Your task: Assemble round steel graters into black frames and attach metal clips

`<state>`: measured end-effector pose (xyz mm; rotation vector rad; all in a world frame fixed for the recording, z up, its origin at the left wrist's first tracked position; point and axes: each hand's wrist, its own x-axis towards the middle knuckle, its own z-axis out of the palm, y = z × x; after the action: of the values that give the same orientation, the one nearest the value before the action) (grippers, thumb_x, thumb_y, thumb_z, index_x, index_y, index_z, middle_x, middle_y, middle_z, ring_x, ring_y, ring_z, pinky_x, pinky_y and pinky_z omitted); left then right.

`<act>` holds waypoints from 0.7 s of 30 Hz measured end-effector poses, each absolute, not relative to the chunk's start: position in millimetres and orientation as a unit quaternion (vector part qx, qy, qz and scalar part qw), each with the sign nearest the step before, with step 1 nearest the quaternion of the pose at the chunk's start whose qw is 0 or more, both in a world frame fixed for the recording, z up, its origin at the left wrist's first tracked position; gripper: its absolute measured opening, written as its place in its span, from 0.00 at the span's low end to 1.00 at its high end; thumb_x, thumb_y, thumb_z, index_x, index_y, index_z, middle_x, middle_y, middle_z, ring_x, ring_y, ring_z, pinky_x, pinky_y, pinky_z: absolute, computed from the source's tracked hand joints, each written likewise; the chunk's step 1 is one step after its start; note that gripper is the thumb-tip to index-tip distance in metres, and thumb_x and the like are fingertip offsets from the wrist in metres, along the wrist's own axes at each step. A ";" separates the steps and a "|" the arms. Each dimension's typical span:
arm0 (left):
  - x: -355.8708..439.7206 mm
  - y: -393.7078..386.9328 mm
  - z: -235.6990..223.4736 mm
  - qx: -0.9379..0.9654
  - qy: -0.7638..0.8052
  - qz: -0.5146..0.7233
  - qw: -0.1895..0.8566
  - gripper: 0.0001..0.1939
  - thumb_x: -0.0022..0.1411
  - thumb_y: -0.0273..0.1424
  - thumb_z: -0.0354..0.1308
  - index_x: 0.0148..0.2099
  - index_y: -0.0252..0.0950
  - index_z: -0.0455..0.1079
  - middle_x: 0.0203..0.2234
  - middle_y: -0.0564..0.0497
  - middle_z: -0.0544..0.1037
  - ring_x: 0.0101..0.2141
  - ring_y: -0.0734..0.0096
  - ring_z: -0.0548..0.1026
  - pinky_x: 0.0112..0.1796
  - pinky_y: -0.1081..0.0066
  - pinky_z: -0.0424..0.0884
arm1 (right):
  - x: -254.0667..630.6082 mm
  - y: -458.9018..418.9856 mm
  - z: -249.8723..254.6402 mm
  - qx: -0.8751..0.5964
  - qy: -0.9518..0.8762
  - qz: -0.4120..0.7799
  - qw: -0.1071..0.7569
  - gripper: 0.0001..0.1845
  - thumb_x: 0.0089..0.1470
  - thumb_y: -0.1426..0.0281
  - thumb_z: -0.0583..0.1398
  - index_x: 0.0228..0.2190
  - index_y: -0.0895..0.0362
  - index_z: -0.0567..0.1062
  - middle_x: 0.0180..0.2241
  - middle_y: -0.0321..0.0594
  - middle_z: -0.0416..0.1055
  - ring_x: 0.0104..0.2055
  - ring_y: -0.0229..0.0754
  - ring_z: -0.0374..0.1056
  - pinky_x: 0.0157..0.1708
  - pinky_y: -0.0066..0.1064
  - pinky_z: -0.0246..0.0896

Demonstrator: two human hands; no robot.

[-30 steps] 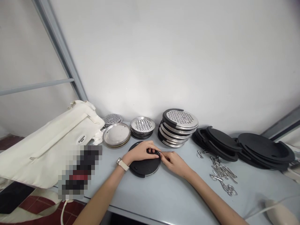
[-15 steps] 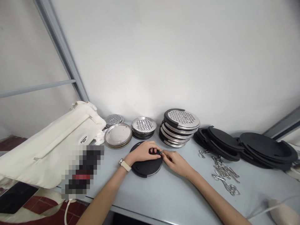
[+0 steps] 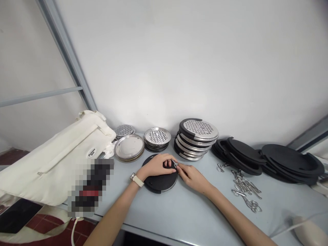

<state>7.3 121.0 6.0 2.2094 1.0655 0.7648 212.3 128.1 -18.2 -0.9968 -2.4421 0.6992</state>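
Note:
In the head view a black round disc [image 3: 160, 183] with a thin silvery edge lies flat on the grey table. My left hand [image 3: 159, 165] rests over it, its curled thumb and fingers closed at the disc's right side. My right hand [image 3: 191, 176] pinches a small metal loop [image 3: 175, 165] at that same edge, close to my left fingertips. How the loop sits against the disc is hidden by the fingers. To the right lie loose bent-metal pieces [image 3: 244, 184] with looped ends.
Behind stand stacks of plain metal discs [image 3: 128, 147], small grater discs [image 3: 157, 136] and larger black-rimmed grater discs [image 3: 200, 130]. Black round plates [image 3: 289, 159] are piled at the right. A cream bag [image 3: 64, 150] occupies the left; a white wall [image 3: 192, 61] rises behind.
My right fingers have shifted very slightly at the metal loop, which now shows a little differently. Both hands otherwise stay in place on the disc.

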 end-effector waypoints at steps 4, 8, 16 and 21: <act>7.0 121.3 6.1 0.830 0.390 0.286 0.278 0.10 0.56 0.33 0.60 0.41 0.36 0.71 0.29 0.54 0.70 0.31 0.74 0.69 0.36 0.74 0.65 | 212.4 128.3 -19.3 -0.362 -0.873 0.252 0.207 0.17 0.65 0.63 0.43 0.30 0.54 0.66 0.25 0.35 0.68 0.26 0.39 0.63 0.27 0.28 0.52; 6.8 120.9 6.4 0.828 0.390 0.287 0.283 0.10 0.56 0.33 0.60 0.40 0.36 0.71 0.29 0.54 0.69 0.31 0.74 0.69 0.36 0.75 0.64 | 212.9 128.8 -20.8 -0.364 -0.872 0.254 0.207 0.18 0.65 0.62 0.43 0.29 0.54 0.63 0.24 0.34 0.67 0.25 0.39 0.63 0.26 0.28 0.52; 5.8 122.5 4.1 0.827 0.388 0.286 0.290 0.09 0.57 0.33 0.60 0.39 0.35 0.71 0.29 0.54 0.69 0.31 0.75 0.69 0.35 0.75 0.64 | 212.8 129.5 -21.8 -0.359 -0.877 0.243 0.208 0.18 0.65 0.62 0.43 0.27 0.54 0.63 0.24 0.34 0.66 0.24 0.38 0.62 0.26 0.29 0.52; 5.2 123.1 3.2 0.826 0.385 0.284 0.297 0.09 0.57 0.34 0.60 0.39 0.35 0.71 0.30 0.54 0.69 0.31 0.75 0.68 0.35 0.75 0.64 | 212.7 130.6 -22.7 -0.358 -0.878 0.243 0.207 0.18 0.65 0.62 0.42 0.27 0.54 0.63 0.23 0.34 0.66 0.24 0.38 0.62 0.26 0.28 0.52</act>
<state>5.2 123.1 3.2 2.1957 1.0231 0.7560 212.7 130.6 -22.7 -0.9973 -2.4442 0.6763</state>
